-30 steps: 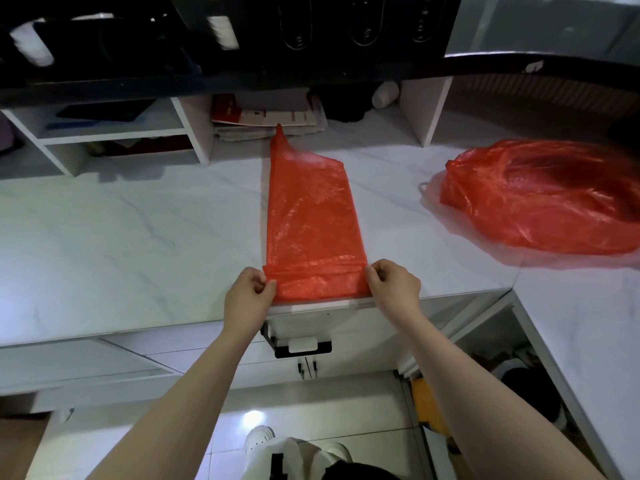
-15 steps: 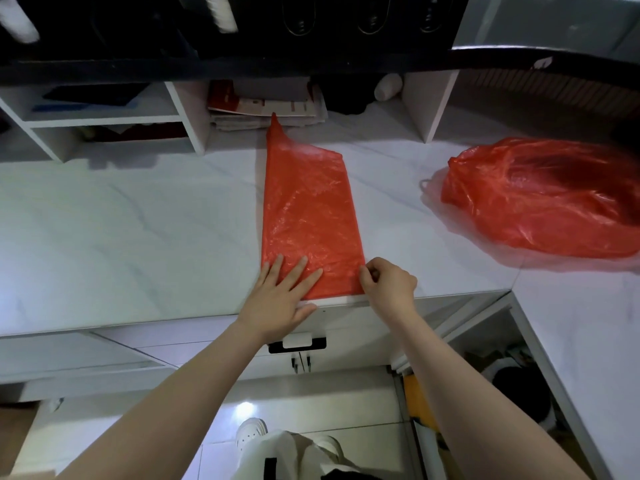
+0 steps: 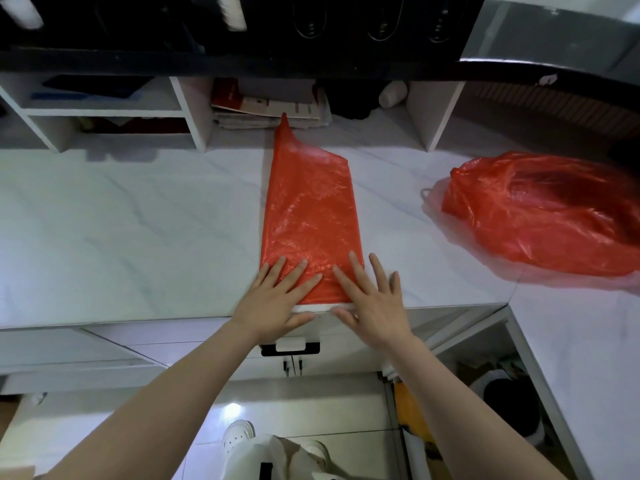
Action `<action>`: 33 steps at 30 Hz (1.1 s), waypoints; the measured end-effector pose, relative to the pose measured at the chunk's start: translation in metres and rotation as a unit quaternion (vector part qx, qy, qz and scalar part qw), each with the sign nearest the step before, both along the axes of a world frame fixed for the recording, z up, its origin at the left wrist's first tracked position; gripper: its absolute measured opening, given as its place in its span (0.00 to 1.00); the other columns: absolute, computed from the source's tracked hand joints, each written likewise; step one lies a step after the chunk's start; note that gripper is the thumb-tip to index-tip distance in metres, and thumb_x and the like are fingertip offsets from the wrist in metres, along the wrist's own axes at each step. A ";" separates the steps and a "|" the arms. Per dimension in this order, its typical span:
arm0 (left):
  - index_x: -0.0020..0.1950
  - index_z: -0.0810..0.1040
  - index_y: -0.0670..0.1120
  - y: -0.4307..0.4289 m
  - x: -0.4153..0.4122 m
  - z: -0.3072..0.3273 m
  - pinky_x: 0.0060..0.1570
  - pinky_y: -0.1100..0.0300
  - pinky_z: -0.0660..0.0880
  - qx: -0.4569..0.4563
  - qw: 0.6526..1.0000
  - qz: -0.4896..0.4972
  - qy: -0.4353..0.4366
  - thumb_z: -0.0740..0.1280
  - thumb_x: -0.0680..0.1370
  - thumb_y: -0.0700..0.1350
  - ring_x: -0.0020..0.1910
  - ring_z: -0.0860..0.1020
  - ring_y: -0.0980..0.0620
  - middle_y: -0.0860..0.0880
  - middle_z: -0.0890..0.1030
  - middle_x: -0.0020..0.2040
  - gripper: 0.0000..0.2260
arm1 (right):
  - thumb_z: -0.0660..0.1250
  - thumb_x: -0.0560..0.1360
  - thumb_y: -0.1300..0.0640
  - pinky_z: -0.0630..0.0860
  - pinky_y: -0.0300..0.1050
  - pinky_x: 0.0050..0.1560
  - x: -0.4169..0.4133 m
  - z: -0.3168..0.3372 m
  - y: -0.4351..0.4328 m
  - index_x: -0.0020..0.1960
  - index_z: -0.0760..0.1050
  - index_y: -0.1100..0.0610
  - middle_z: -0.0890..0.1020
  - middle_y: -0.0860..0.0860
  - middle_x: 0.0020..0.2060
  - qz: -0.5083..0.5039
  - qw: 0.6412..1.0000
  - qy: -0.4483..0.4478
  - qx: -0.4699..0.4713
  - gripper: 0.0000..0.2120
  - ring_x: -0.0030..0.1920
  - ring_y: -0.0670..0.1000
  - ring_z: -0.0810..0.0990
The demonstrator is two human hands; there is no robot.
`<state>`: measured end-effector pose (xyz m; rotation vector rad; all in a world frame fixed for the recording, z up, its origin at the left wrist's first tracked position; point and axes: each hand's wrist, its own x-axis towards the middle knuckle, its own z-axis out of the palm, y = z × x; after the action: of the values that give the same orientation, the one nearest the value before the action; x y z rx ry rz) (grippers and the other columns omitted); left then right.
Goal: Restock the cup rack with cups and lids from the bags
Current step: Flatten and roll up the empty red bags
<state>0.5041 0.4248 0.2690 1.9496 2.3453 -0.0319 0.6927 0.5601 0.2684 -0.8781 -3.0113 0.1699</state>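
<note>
An empty red plastic bag (image 3: 310, 209) lies flattened lengthwise on the white marble counter (image 3: 138, 230), its near end at the counter's front edge. My left hand (image 3: 277, 299) presses flat on the bag's near left corner with straight, spread fingers. My right hand (image 3: 372, 299) lies flat on the near right corner, fingers spread. A second red bag (image 3: 547, 209), crumpled and bulging, sits on the counter at the right. No cups or lids show in the open.
White shelf cubbies (image 3: 187, 112) stand along the counter's back, holding stacked papers (image 3: 273, 109). A dark overhang (image 3: 242, 36) runs across the top. Below the counter edge is a drawer with a black handle (image 3: 290, 348). The counter turns a corner at the right.
Both hands pinched the bag's near edge, then let go. The left flattened first, and now the right has opened too, both palms pressing the bag down.
</note>
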 end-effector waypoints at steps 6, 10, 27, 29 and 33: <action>0.70 0.27 0.65 0.000 0.000 0.001 0.71 0.49 0.32 -0.010 1.000 0.001 -0.003 0.36 0.71 0.73 0.76 0.36 0.44 0.56 0.34 0.75 0.32 | 0.46 0.73 0.29 0.39 0.68 0.70 0.002 -0.001 0.005 0.77 0.37 0.43 0.42 0.44 0.77 0.019 0.998 -0.053 0.000 0.38 0.77 0.54 0.40; 0.72 0.32 0.62 -0.005 -0.001 0.001 0.71 0.52 0.32 -0.005 1.000 0.001 0.002 0.43 0.73 0.71 0.76 0.37 0.46 0.55 0.35 0.75 0.33 | 0.54 0.74 0.31 0.39 0.61 0.72 0.006 0.001 0.006 0.78 0.43 0.44 0.47 0.43 0.77 0.008 1.000 -0.007 -0.029 0.39 0.77 0.52 0.44; 0.52 0.78 0.58 -0.036 -0.004 0.017 0.43 0.74 0.71 0.282 0.860 0.247 -0.345 0.71 0.71 0.36 0.44 0.78 0.64 0.62 0.81 0.44 0.18 | 0.68 0.76 0.53 0.76 0.50 0.52 0.024 0.028 0.015 0.44 0.83 0.48 0.81 0.39 0.40 -0.181 0.901 0.275 -0.282 0.05 0.46 0.43 0.77; 0.51 0.77 0.61 -0.030 -0.002 0.020 0.45 0.70 0.72 0.285 0.846 0.253 -0.372 0.72 0.71 0.38 0.45 0.79 0.64 0.62 0.81 0.45 0.18 | 0.70 0.74 0.53 0.78 0.48 0.52 0.024 0.028 0.012 0.46 0.80 0.45 0.81 0.40 0.41 -0.193 0.884 0.289 -0.314 0.03 0.45 0.42 0.78; 0.45 0.77 0.64 -0.026 0.000 0.019 0.40 0.67 0.70 0.240 0.860 0.239 -0.382 0.68 0.68 0.33 0.42 0.77 0.65 0.61 0.81 0.43 0.23 | 0.74 0.70 0.58 0.77 0.38 0.51 0.028 0.032 0.016 0.64 0.71 0.42 0.81 0.45 0.45 -0.154 0.861 0.304 -0.378 0.26 0.47 0.42 0.81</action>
<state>0.5037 0.3989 0.2883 1.0739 2.2536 1.2137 0.7203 0.5766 0.3007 -1.0438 -2.1349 1.3859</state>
